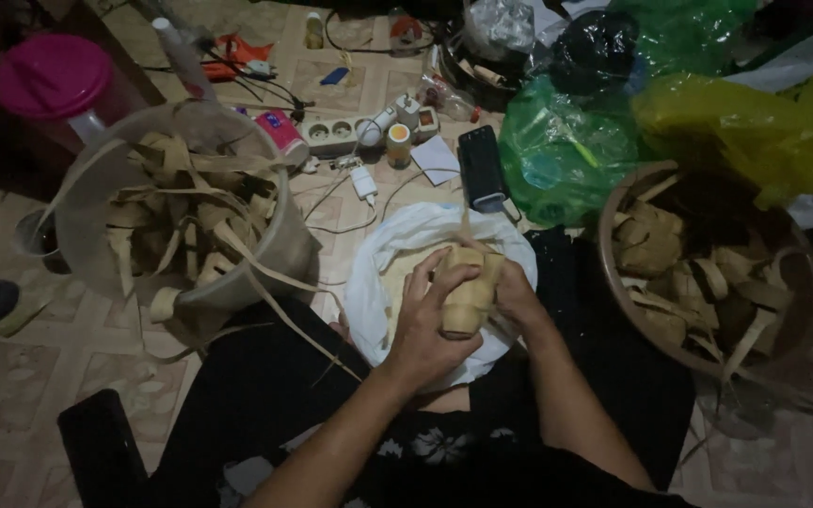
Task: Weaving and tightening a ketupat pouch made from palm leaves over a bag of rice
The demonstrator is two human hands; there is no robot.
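Over the white plastic bag (378,273) in the person's lap, both hands grasp one woven palm-leaf pouch (470,296): left hand (425,325) wraps its near side, right hand (517,293) grips its far side; a clear bucket (96,188) of leaf strips stands on the floor at left, a basket (613,273) at right

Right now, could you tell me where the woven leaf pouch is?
In the head view the woven leaf pouch sits centre frame, held between the left hand and right hand, above the white plastic bag.
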